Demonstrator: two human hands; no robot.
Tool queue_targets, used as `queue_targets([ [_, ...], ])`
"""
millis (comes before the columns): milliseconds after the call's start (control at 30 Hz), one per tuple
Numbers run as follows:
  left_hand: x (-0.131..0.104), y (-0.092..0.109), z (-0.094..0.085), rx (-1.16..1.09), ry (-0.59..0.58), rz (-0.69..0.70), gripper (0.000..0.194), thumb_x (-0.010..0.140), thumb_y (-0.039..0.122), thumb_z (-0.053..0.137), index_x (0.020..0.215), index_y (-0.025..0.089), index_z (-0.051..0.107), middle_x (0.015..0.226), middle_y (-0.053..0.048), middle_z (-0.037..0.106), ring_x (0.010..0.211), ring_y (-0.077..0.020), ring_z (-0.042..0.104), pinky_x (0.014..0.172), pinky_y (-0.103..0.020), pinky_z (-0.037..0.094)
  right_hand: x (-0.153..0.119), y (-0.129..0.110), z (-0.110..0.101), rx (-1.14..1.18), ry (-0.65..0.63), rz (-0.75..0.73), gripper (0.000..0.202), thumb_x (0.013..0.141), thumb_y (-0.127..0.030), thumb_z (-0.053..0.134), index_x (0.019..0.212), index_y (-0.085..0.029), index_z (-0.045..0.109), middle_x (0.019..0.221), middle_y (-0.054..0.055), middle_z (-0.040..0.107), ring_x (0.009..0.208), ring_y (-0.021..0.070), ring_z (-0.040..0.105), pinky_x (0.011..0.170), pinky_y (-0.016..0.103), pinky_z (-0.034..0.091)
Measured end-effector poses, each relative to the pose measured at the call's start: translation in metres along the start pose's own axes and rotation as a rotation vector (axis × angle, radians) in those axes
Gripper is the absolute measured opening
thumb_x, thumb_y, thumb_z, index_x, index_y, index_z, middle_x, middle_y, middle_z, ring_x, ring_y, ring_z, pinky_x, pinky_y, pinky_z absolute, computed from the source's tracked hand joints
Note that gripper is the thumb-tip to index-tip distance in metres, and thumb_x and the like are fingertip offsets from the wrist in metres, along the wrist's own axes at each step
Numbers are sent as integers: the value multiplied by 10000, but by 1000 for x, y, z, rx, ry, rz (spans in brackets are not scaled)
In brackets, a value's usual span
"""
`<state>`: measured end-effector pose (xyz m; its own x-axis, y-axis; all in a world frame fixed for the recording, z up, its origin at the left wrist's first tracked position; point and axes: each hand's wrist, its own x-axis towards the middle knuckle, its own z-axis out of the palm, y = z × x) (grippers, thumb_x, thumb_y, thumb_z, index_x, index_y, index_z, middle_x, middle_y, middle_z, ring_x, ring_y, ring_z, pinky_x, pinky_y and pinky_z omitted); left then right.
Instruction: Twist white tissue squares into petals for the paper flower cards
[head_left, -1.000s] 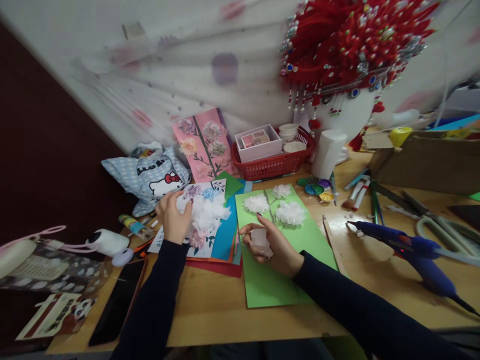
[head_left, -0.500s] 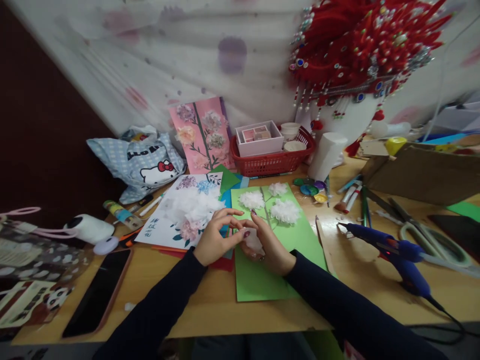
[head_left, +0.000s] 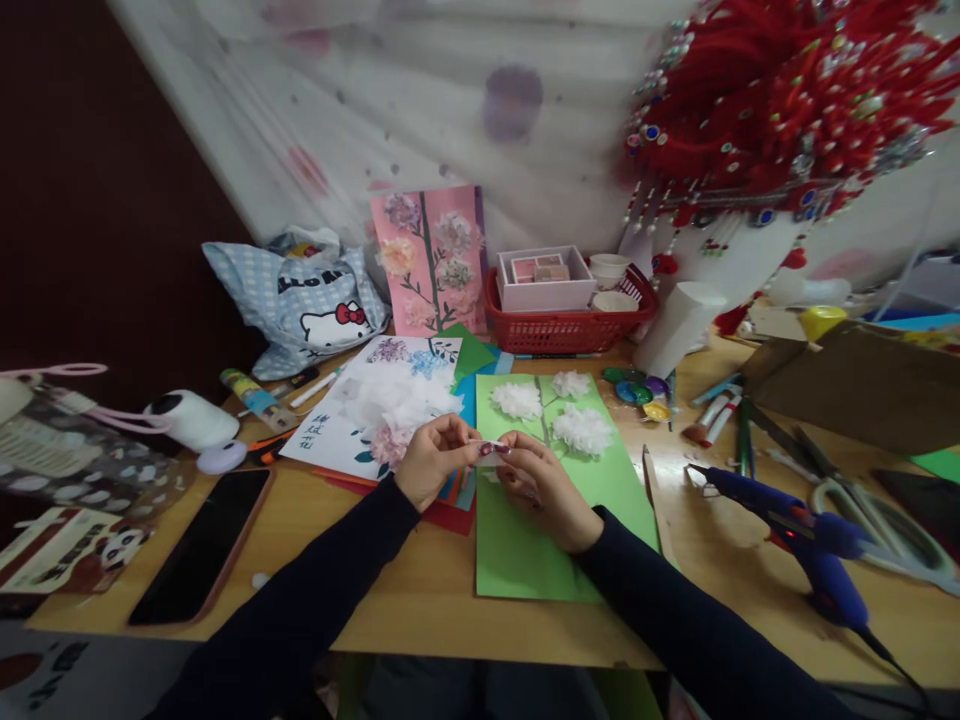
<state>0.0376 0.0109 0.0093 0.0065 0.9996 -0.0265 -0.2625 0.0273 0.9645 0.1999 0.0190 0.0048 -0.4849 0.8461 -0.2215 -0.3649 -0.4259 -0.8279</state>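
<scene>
My left hand (head_left: 439, 458) and my right hand (head_left: 544, 490) meet over the left edge of a light green sheet (head_left: 555, 550). Between their pinched fingertips is a small piece of thin white paper (head_left: 491, 456), mostly hidden by the fingers. Fluffy white paper flowers (head_left: 583, 430) lie on the upper part of the green sheet, along a dark stem. Left of my hands, a loose heap of white tissue paper (head_left: 397, 400) rests on a white sheet (head_left: 319, 445) bearing flower pictures and handwriting.
A blue glue gun (head_left: 787, 520) with a lit red light lies at right, beside large scissors (head_left: 862, 500). A phone (head_left: 202, 550) is at front left. Behind stand a red basket (head_left: 555, 328), a checked bag (head_left: 300, 310), a pink flower picture (head_left: 431, 260) and a white roll (head_left: 679, 330).
My hands have drawn together, and both now pinch the white paper piece at their fingertips; before, it lay in my right hand with the left fingers spread. The view has shifted slightly left.
</scene>
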Motion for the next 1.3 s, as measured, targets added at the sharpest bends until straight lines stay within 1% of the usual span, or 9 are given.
queue_targets([
  [133, 0, 1, 1, -67, -7, -46, 496, 500, 335, 950, 669, 176, 512, 617, 66, 581, 490, -55, 503, 489, -195, 443, -1, 0, 0, 22, 21, -38, 278, 707, -357, 731, 715, -218, 490, 503, -93, 398, 381, 39, 203, 391, 190, 88],
  [400, 2, -3, 2, -172, 9, -120, 459, 483, 250, 966, 739, 144, 600, 625, 50, 613, 523, -49, 553, 491, -153, 415, -6, -4, 2, -20, 23, -120, 289, 731, -338, 702, 647, -211, 456, 510, -91, 360, 415, 48, 208, 398, 195, 121],
  [567, 0, -4, 0, -240, -31, -165, 454, 533, 296, 950, 754, 160, 577, 582, 65, 578, 450, -52, 513, 395, -144, 375, -4, -2, 2, -74, 14, -110, 223, 726, -334, 715, 756, -208, 535, 487, -111, 368, 399, 41, 199, 399, 192, 112],
  [667, 0, -4, -1, -269, -54, -181, 451, 571, 294, 932, 837, 162, 592, 610, 60, 592, 438, -60, 521, 369, -142, 375, -3, 0, 1, -102, 18, -112, 287, 692, -312, 763, 864, -213, 555, 499, -127, 391, 390, 31, 185, 399, 188, 104],
  [767, 2, -6, -3, -287, -70, -197, 416, 608, 275, 910, 854, 156, 597, 626, 52, 594, 428, -61, 529, 391, -153, 419, -3, 2, 1, -132, 6, -100, 345, 706, -366, 789, 924, -208, 573, 521, -123, 415, 393, 32, 208, 399, 188, 108],
  [933, 2, -8, -4, -299, -88, -219, 360, 672, 286, 881, 855, 152, 601, 499, 95, 495, 322, -19, 361, 366, -146, 365, -3, 3, 2, -183, -29, -49, 383, 717, -467, 817, 808, -188, 571, 505, -109, 428, 386, 30, 237, 392, 201, 114],
  [1033, 1, -6, -2, -297, -97, -213, 337, 734, 352, 850, 846, 150, 605, 406, 137, 382, 300, -16, 265, 384, -154, 377, -2, 3, 2, -187, -44, -32, 414, 717, -494, 825, 749, -185, 551, 518, -96, 452, 382, 27, 254, 395, 208, 121],
  [1133, 1, -6, 1, -284, -104, -209, 356, 837, 478, 744, 856, 146, 619, 359, 138, 328, 305, -51, 300, 392, -169, 380, -2, 4, 0, -160, -47, -38, 426, 718, -502, 824, 736, -192, 533, 523, -97, 436, 390, 32, 262, 402, 210, 125],
  [1300, 3, -10, 5, -291, -105, -202, 386, 850, 512, 714, 823, 137, 625, 436, 79, 480, 364, -67, 415, 407, -176, 375, -1, 3, -1, -86, -49, -48, 403, 723, -473, 812, 776, -202, 519, 554, -95, 436, 400, 35, 243, 414, 203, 122],
])
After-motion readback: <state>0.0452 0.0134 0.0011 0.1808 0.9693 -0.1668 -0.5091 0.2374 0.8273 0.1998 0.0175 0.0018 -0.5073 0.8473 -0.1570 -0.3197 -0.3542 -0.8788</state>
